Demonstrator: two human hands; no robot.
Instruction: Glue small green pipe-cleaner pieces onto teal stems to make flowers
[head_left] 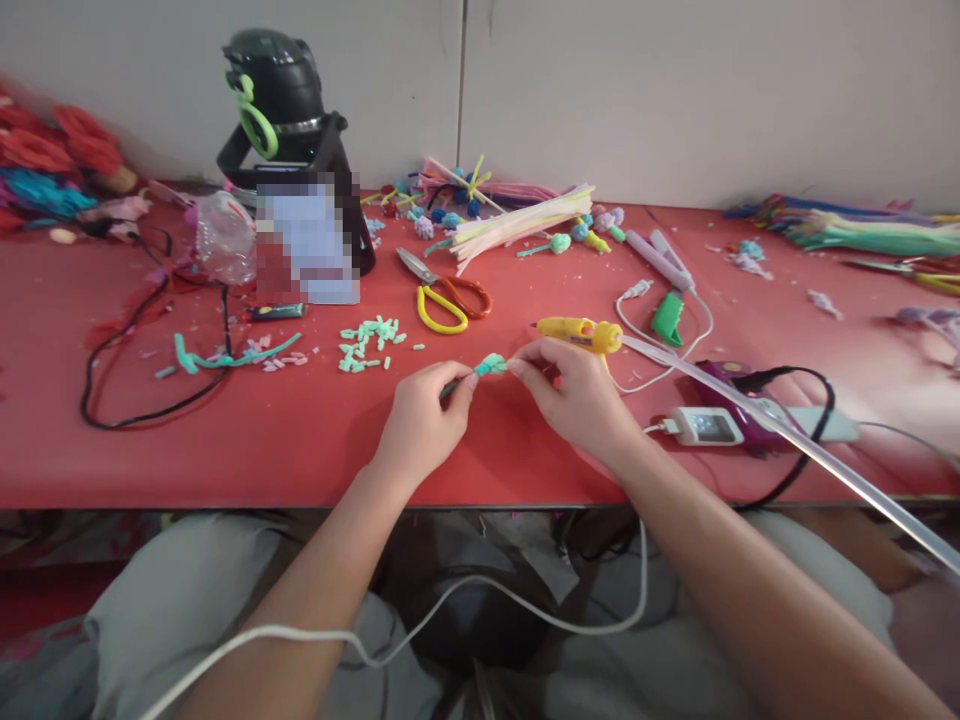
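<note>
My left hand (427, 415) pinches the stem of a small mint-green pipe-cleaner bud (492, 365), held just above the red table. At the bud's other end, the closed thumb and forefinger of my right hand (574, 395) grip its tip; the exact contact is too small to make out. Short cut mint pipe-cleaner pieces (369, 345) lie in a loose heap beyond my left hand. Scissors (444, 292) with yellow and orange handles rest behind the bud, blades slightly apart. Just past my right hand lies a yellow glue gun (579, 333) with a long clear glue stick (795, 440).
A blurred phone (309, 240) leans on a black bottle (274, 95). Pipe-cleaner bundles (525, 225) lie at the back. On the right are a lilac hair straightener (660, 260), a green clip-like piece (667, 320) and a white power bank (709, 427). A black cable (124, 425) loops at left.
</note>
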